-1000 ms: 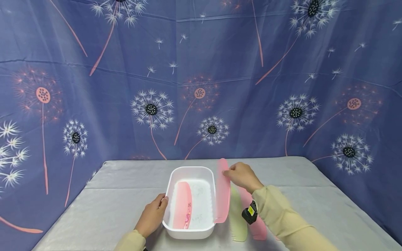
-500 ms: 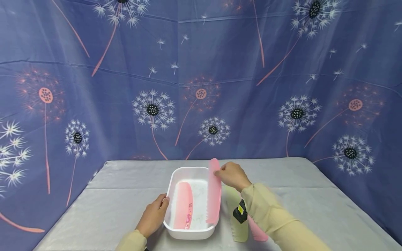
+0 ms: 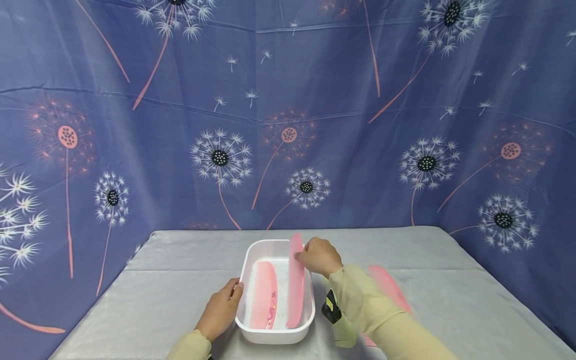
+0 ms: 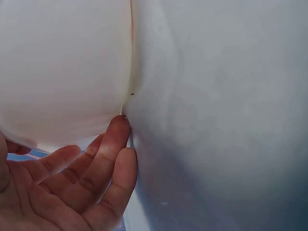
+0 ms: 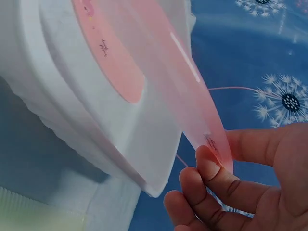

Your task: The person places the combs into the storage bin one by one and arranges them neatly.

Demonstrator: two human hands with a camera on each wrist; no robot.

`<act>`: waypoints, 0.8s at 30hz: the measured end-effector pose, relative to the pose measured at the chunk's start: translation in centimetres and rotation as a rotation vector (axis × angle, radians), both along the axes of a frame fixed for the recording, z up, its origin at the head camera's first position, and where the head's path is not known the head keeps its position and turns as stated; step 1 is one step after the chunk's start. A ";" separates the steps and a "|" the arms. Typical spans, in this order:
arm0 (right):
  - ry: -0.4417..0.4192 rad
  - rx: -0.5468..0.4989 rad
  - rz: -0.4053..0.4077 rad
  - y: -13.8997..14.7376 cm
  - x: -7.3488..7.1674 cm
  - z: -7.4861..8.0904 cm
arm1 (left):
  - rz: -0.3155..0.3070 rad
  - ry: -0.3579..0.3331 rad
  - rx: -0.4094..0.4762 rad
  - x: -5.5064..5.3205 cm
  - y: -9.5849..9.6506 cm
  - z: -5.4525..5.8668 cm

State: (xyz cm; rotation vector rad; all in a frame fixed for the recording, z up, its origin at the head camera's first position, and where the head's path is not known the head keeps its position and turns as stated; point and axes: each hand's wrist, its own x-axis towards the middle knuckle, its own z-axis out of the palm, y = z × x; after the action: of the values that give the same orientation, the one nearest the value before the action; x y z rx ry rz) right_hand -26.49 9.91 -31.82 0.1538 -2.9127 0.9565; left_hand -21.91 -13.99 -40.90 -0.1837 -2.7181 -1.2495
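Observation:
A white plastic basin [image 3: 275, 337] stands on the table. Flat on its floor lies a pink comb [image 3: 264, 295] with a printed pattern. My right hand [image 3: 320, 257] pinches the far end of a second pink comb [image 3: 295, 287], which is tilted up inside the basin's right half. The right wrist view shows thumb and fingers on the end of this held comb [image 5: 190, 91]. At the basin's left wall, my left hand [image 3: 220, 309] holds the rim, thumb on top. Its fingers [image 4: 115, 139] lie against the outer wall in the left wrist view.
A light green comb [image 3: 344, 334] lies right of the basin, partly under the right arm. Farther right is another pink comb [image 3: 390, 287], also partly covered by the sleeve. A grey cloth covers the table [image 3: 189, 255]; a dandelion-print curtain [image 3: 351, 125] hangs behind.
My right hand has carried its pink comb leftward, from over the basin's right rim to inside the basin, and lowered it. The left hand stays at the rim.

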 end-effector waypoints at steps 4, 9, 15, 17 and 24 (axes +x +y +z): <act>0.005 0.047 -0.015 -0.7 0.0 -0.4 | 0.003 -0.005 0.000 0.0 0.0 0.0; -0.002 0.115 -0.032 -1.5 0.1 -1.0 | 0.000 0.000 0.004 0.1 -0.1 -0.1; 0.003 0.190 -0.044 -2.3 -0.1 -1.7 | -0.003 -0.002 0.008 0.1 -0.1 -0.2; 0.018 0.213 -0.048 -2.4 -0.3 -1.9 | -0.003 -0.003 0.010 0.1 -0.1 -0.2; 0.119 0.352 -0.061 -2.9 -0.5 -2.7 | 0.000 -0.009 0.007 0.0 0.0 -0.1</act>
State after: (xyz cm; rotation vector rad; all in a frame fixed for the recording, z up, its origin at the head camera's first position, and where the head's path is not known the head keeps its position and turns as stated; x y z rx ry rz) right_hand -27.01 7.02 -34.48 0.1337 -2.9264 0.4034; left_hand -21.90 -14.01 -41.04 -0.1771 -2.7206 -1.2629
